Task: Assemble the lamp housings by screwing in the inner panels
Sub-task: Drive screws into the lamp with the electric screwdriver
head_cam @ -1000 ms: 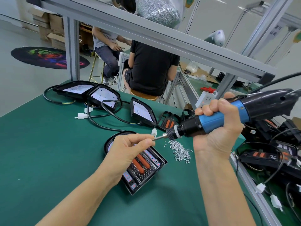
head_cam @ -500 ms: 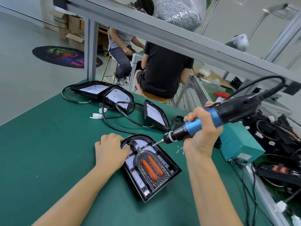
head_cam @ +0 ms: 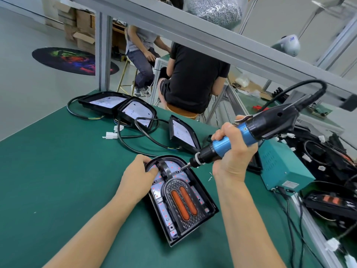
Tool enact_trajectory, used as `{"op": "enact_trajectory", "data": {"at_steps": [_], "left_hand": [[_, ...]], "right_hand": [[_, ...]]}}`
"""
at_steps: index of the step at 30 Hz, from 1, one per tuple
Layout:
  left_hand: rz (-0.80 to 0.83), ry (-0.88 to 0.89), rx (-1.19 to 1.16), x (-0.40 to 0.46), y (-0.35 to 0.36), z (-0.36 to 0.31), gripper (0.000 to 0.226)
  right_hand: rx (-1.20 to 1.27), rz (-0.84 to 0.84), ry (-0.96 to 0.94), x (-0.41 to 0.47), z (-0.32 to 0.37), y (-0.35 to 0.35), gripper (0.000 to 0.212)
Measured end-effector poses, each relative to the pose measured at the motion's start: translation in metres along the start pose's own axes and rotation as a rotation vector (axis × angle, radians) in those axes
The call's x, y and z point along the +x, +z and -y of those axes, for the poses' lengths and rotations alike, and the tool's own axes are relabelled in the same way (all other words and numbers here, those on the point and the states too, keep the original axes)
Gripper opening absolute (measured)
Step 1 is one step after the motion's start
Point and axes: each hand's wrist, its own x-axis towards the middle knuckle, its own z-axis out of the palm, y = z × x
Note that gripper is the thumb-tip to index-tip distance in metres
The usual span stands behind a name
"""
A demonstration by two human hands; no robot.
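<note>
A black arch-shaped lamp housing [head_cam: 209, 205] lies on the green table in front of me. Inside it sits an inner panel [head_cam: 180, 200] with two orange strips. My left hand [head_cam: 140, 177] grips the housing's rounded far-left rim, fingers curled over the edge. My right hand [head_cam: 233, 153] holds a blue and black electric screwdriver [head_cam: 257, 128]. Its bit tip touches a spot near the top right of the panel, at the arch. Whether a screw sits under the tip is too small to tell.
Three more housings [head_cam: 135, 111] with black cables [head_cam: 135, 138] and white connectors lie at the table's far side. A teal power box [head_cam: 284, 169] stands right of my hand, with more housings and wires beyond. Loose screws [head_cam: 210, 176] lie beside the housing. Two people sit beyond the table.
My left hand left the screwdriver tip and took hold of the housing's rim. The screwdriver swung down until its bit met the panel. My view shifted closer and leftward.
</note>
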Motion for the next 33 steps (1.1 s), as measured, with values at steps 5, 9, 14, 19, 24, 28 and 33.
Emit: {"op": "enact_trajectory", "data": {"at_steps": [5,9,14,19,24,28,33], "left_hand": [[0.016,0.016,-0.084,-0.0010,0.0008,-0.0012,0.009],[0.028,0.016,-0.135,-0.0022,0.0007,-0.0015,0.010],[0.019,0.015,-0.170,-0.0020,0.0025,0.0005,0.014],[0.013,-0.009,-0.220,-0.0028,0.0036,0.0005,0.017],[0.024,-0.032,-0.258,-0.0044,0.0030,-0.0002,0.016],[0.019,-0.045,-0.262,-0.0048,0.0032,-0.0003,0.014],[0.017,-0.057,-0.258,-0.0049,0.0028,-0.0004,0.015]], "right_hand": [[-0.035,-0.005,0.003,-0.0010,-0.0002,0.0007,0.024],[-0.056,0.014,-0.012,-0.0021,-0.0001,0.0024,0.024],[-0.104,0.059,-0.021,-0.0040,-0.0011,0.0033,0.026],[-0.177,0.152,-0.013,-0.0070,-0.0005,0.0018,0.023],[-0.207,0.181,0.014,-0.0063,0.0004,-0.0016,0.025],[-0.239,0.209,0.020,-0.0070,0.0030,-0.0030,0.026],[-0.237,0.202,0.024,-0.0095,0.0034,-0.0035,0.028]]}}
